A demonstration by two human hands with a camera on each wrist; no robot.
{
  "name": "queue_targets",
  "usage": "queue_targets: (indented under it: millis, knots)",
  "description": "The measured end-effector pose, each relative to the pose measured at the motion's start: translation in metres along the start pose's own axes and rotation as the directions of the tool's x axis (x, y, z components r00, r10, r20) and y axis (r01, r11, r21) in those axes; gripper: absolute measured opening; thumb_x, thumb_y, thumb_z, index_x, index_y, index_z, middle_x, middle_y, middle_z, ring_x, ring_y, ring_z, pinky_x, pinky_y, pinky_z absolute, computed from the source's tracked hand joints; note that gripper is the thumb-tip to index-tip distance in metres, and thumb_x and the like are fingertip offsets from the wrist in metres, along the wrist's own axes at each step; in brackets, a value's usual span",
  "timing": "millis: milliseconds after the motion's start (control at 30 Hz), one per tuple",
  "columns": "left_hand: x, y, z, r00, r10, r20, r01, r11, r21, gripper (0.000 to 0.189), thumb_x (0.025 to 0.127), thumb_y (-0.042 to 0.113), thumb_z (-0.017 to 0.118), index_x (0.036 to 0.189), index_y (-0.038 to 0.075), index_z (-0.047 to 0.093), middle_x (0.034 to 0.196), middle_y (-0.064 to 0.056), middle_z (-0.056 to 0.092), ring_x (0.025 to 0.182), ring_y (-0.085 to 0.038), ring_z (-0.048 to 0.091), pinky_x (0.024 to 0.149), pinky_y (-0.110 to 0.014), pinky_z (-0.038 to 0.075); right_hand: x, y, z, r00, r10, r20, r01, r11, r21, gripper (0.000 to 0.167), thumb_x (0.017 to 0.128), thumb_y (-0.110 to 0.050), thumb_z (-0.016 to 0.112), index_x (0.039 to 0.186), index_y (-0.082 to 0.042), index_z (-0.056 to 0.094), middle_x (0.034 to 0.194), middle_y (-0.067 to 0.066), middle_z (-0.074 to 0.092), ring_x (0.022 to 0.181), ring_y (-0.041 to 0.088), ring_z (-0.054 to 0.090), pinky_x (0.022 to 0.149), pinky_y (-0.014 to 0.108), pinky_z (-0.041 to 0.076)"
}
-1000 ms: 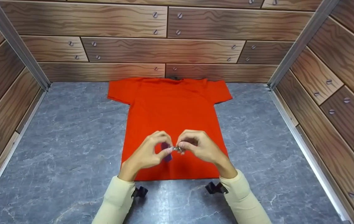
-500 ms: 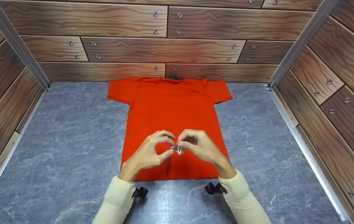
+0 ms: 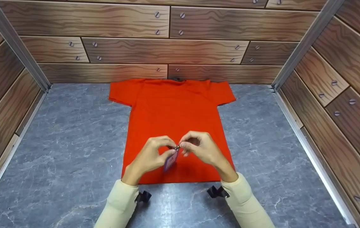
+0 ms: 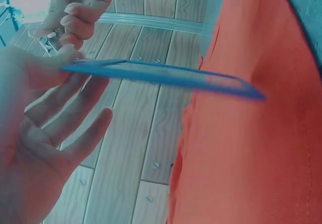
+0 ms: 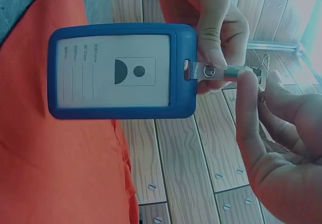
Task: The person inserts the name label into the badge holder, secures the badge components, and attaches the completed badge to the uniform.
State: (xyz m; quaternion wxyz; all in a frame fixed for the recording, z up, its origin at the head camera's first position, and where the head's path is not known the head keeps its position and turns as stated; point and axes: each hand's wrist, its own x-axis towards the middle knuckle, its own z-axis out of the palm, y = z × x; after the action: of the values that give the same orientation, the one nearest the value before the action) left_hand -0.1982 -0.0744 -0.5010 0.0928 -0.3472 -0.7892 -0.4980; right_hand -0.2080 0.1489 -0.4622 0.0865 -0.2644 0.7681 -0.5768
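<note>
A blue-framed ID badge holder (image 5: 183, 98) with a white card (image 5: 105, 93) in it hangs above the shirt by a short clear strap (image 5: 201, 72). The strap ends in a metal clip (image 5: 232, 73) with a thin open pin (image 5: 266, 63). My left hand (image 3: 150, 153) pinches the strap and clip between thumb and fingers. Facing it, my right hand (image 3: 202, 148) pinches the far end of the clip at the pin. Seen from the left wrist, the badge holder (image 4: 166, 78) is almost edge-on and blurred. Beneath both hands a red T-shirt (image 3: 173, 110) lies flat, front hem towards me.
The shirt lies on a grey marbled surface (image 3: 78, 133). Wood-patterned panels (image 3: 167, 50) close off the back and both sides, with metal posts (image 3: 306, 44) in the corners. A dark wrist mount (image 3: 143, 196) sits at each cream sleeve (image 3: 116, 202).
The badge holder has swung round under my left hand and now shows its face. The clip has turned between my fingers. Both hands stay nearly in place; the shirt has not moved.
</note>
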Motion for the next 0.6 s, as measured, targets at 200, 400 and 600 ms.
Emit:
queue_targets:
  millis: [200,400,600]
  knots:
    - [-0.0006,-0.0003,-0.0008,1.0,-0.03,0.002,0.03,0.999,0.023,0.009,0.092,0.001,0.074,0.099,0.005,0.079,0.097,-0.004,0.077,0.09,-0.014,0.073,0.087,-0.031,0.061,-0.0002,0.0011,-0.0016,1.0,-0.005,0.017,0.005,0.999,-0.038,0.013,0.096,-0.008,0.071,0.104,0.001,0.074,0.094,0.027,0.073,0.07,0.019,0.069,0.068,0.03,0.062]
    - [-0.0006,-0.0011,-0.0007,0.999,-0.03,0.014,0.029,0.999,0.023,0.01,0.093,0.001,0.074,0.101,0.002,0.078,0.097,-0.006,0.077,0.09,-0.015,0.073,0.087,-0.031,0.061,-0.0003,0.001,-0.0023,0.998,-0.06,-0.002,0.059,0.993,-0.098,0.012,0.096,-0.011,0.072,0.102,-0.002,0.077,0.093,0.02,0.076,0.066,0.019,0.068,0.065,0.027,0.061]
    - [0.0,-0.0009,-0.0002,1.0,-0.017,0.022,0.016,1.0,0.02,0.01,0.094,0.002,0.072,0.102,0.003,0.078,0.097,-0.008,0.077,0.089,-0.016,0.072,0.085,-0.031,0.062,-0.0007,0.0016,-0.0018,0.993,-0.101,-0.054,0.092,0.984,-0.156,0.009,0.096,-0.014,0.073,0.096,-0.007,0.078,0.086,0.016,0.074,0.062,0.013,0.064,0.063,0.024,0.058]
